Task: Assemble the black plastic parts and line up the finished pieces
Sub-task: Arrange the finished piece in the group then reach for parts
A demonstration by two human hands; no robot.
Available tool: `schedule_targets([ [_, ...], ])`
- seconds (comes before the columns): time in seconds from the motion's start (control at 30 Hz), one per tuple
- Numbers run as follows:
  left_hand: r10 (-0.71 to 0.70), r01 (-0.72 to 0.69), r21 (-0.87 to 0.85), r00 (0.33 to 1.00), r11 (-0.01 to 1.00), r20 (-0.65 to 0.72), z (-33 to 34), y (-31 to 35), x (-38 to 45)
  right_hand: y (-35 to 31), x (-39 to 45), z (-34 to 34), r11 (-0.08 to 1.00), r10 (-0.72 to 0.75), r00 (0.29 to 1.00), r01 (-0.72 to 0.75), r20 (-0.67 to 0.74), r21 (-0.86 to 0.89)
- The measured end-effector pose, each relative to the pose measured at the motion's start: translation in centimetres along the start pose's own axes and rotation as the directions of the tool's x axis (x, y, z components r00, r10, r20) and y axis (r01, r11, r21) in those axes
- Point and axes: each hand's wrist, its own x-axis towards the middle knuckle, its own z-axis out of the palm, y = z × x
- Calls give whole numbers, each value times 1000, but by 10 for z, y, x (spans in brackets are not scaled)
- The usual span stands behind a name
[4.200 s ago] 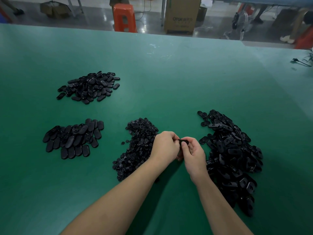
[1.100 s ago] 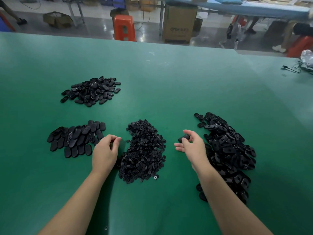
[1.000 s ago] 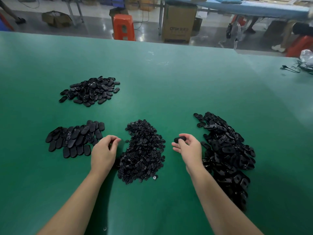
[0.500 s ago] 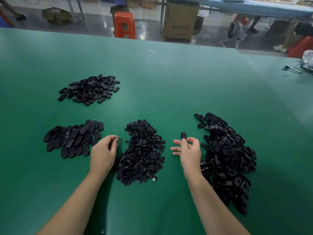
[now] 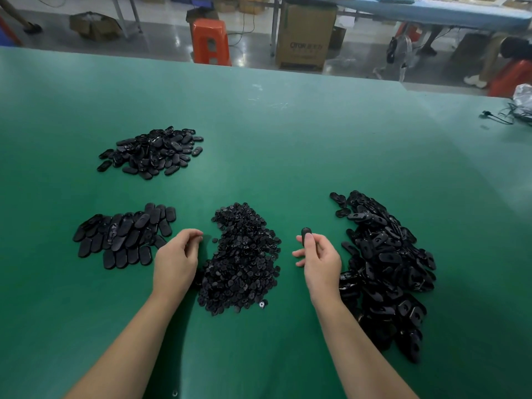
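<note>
Fingers (image 5: pixel 193 236) of the left hand (image 5: pixel 176 262) are now curled at the left edge of the middle heap of small round black plastic parts (image 5: pixel 243 259), thumb and forefinger close together; whether they already pinch a small piece I cannot tell. A few seconds ago both hands were joined over one part, so that unit seems finished and a new one begins. To the left, the flat oval black finished pieces (image 5: pixel 125 236) lie in overlapping rows on the green matte tabletop (image 5: pixel 288 145). The right hand (image 5: pixel 321 262) has turned its smooth oval black shell (image 5: pixel 306 233) upright, held between thumb and fingers. On the right lies the glossy heap of black shells with holes (image 5: pixel 383 260).
</note>
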Motion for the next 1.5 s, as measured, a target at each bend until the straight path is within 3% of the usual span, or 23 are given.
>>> schedule_targets([
  [0.13, 53, -53, 14, 999, 999, -5, -1, 0, 1, 8, 2, -2, 994, -50, 999, 48, -15, -96],
  [0.43, 48, -48, 37, 999, 998, 7, -4, 4, -3, 9, 1, -3, 996, -67, 996, 71, 61, -55],
  [0.87, -15, 16, -75, 1000, 997, 12, -3, 17, -5, 7, -1, 1, 989, -115, 992, 119, 51, -88],
  [1.0, -91, 124, -294, 988, 948, 125, 10, 58, 2, 8, -2, 1, 985, -110, 992, 118, 63, -130],
  [1.13, -126, 341, -570, 915, 748, 382, 40, 105, 6, 8, 0, 2, 983, -101, 994, 107, 47, -150],
  [1.23, -58, 326, -512, 881, 795, 470, 62, 127, 2, 8, 1, 3, 987, -112, 994, 113, 11, -117],
  [1.33, -84, 319, -396, 858, 861, 507, 77, 137, 0, 8, 2, 3, 987, -124, 992, 122, -14, -101],
  [1.5, -115, 317, -329, 852, 889, 510, 84, 144, -3, 10, 4, 1, 986, -113, 993, 109, -30, -126],
])
